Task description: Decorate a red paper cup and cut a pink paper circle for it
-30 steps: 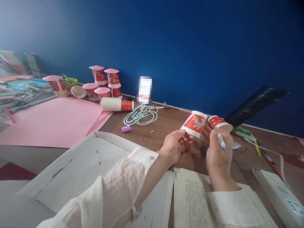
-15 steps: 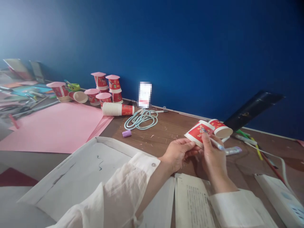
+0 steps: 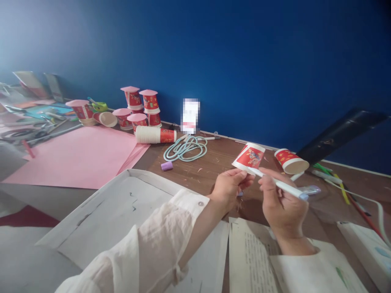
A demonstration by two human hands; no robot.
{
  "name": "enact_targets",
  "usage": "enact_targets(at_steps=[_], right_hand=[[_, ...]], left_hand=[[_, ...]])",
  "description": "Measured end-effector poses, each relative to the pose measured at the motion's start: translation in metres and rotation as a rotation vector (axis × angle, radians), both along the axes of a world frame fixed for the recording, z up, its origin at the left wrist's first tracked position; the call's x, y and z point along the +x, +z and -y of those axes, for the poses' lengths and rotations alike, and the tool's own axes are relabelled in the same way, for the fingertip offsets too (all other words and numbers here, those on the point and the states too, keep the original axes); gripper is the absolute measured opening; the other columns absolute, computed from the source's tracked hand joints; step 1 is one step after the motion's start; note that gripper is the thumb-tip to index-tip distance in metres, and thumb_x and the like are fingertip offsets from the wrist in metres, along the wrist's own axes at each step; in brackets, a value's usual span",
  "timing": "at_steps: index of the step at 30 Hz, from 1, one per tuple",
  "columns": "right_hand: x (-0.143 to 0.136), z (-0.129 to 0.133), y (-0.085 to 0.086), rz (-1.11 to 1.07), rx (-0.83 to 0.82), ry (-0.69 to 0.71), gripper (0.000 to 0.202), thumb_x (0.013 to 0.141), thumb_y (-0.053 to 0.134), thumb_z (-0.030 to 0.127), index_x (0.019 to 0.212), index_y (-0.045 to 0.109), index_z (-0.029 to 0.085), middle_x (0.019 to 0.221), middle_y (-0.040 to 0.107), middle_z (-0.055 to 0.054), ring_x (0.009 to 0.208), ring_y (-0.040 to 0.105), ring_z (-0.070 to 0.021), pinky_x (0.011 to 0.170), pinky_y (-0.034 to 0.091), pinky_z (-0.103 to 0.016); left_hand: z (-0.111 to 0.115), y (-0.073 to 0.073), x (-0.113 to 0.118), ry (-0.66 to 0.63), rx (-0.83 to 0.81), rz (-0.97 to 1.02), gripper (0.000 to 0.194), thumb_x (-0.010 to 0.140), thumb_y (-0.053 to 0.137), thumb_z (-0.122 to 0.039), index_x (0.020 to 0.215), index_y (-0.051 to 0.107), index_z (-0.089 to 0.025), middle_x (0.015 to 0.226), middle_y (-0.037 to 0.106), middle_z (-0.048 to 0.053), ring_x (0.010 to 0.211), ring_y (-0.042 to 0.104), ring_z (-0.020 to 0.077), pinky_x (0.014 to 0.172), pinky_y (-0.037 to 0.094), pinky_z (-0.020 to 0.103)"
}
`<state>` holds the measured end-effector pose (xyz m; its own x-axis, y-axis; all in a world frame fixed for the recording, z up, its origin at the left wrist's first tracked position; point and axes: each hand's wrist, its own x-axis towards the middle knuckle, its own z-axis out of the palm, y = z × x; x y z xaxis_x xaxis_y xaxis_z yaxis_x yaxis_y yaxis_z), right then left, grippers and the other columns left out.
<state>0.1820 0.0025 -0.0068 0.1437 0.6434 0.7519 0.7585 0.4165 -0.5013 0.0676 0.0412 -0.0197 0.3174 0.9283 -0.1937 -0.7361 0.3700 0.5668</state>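
A red-and-white paper cup point(image 3: 249, 156) is pinched at its lower rim by my left hand point(image 3: 229, 188), tilted with its wider rim down. My right hand point(image 3: 284, 203) grips a white pen point(image 3: 285, 187) with a pale blue end; its other end reaches the cup's lower edge. Behind my right hand, another red cup point(image 3: 290, 161) lies on its side on the brown table point(image 3: 210, 156). A clear pen-like item point(image 3: 310, 190) shows partly beyond the right hand.
Red cups with pink discs point(image 3: 149, 101) stand at the back left near a lying cup stack point(image 3: 149, 134). Around are a coiled cable point(image 3: 187, 149), purple cap point(image 3: 166, 166), pink sheets point(image 3: 82, 156), white tray point(image 3: 119, 207), book point(image 3: 250, 252), power strip point(image 3: 366, 248) and black case point(image 3: 339, 136).
My right hand has come off the cup and moved right, with the pen now pointing at the cup's lower edge. My left hand still holds the cup. The view has shifted slightly.
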Motion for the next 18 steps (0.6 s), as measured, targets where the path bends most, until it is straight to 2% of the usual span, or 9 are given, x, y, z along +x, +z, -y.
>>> enact_targets(at_steps=[8, 18], right_hand=[[-0.006, -0.0013, 0.0056, 0.098, 0.004, -0.012, 0.022, 0.095, 0.054, 0.032, 0.099, 0.071, 0.018, 0.089, 0.074, -0.008, 0.078, 0.07, -0.0214, 0.077, 0.053, -0.036], [-0.0058, -0.0012, 0.0061, 0.141, -0.015, -0.088, 0.026, 0.096, 0.052, 0.036, 0.097, 0.072, 0.02, 0.081, 0.074, -0.007, 0.076, 0.069, -0.0215, 0.074, 0.052, -0.034]], left_hand=[[-0.001, -0.0011, 0.0015, 0.028, -0.006, -0.004, 0.008, 0.074, 0.075, -0.016, 0.077, 0.073, -0.009, 0.075, 0.069, 0.006, 0.069, 0.063, 0.0098, 0.079, 0.049, 0.025], [-0.0008, 0.0023, 0.0012, 0.05, -0.039, -0.05, 0.006, 0.077, 0.073, -0.014, 0.074, 0.072, -0.009, 0.072, 0.067, 0.005, 0.067, 0.063, 0.0091, 0.078, 0.049, 0.024]])
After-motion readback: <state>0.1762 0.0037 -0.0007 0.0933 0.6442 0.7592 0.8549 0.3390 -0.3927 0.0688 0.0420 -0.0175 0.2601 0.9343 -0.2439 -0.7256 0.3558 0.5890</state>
